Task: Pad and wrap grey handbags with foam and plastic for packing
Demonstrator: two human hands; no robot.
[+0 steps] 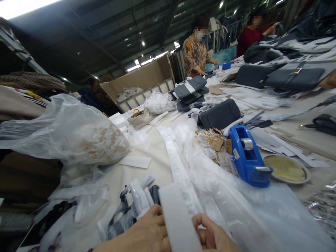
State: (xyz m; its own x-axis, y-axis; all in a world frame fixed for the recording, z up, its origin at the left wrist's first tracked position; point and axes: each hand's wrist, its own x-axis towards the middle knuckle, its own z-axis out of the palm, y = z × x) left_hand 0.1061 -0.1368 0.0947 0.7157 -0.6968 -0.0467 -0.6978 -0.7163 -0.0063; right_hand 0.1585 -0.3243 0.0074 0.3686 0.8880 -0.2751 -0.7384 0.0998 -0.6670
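White strip [178, 217], blank and stiff-looking, at the bottom centre of the head view, between the person's two hands. Its long axis runs away from the wearer, with the far end leaning slightly left. The left hand [147, 231] lies along its left edge, fingertips hidden at the strip; the right hand [214, 234] pinches its right edge with curled fingers. The hands are apart, one on each long side, and neither is clearly nearer. How firmly the left grips cannot be told.

Just beyond the left hand is a bundle of dark straps [123, 213] with white wrapping. Clear plastic sheeting [223, 189] spreads beyond and beside the right hand. Farther off on that side stand a blue tape dispenser [256, 176] and, touching or close to it, brown tags [216, 142] on strings. The dispenser carries a small white label [236, 154]; its print, like any on the tags, is too small to read. No brand is legible.
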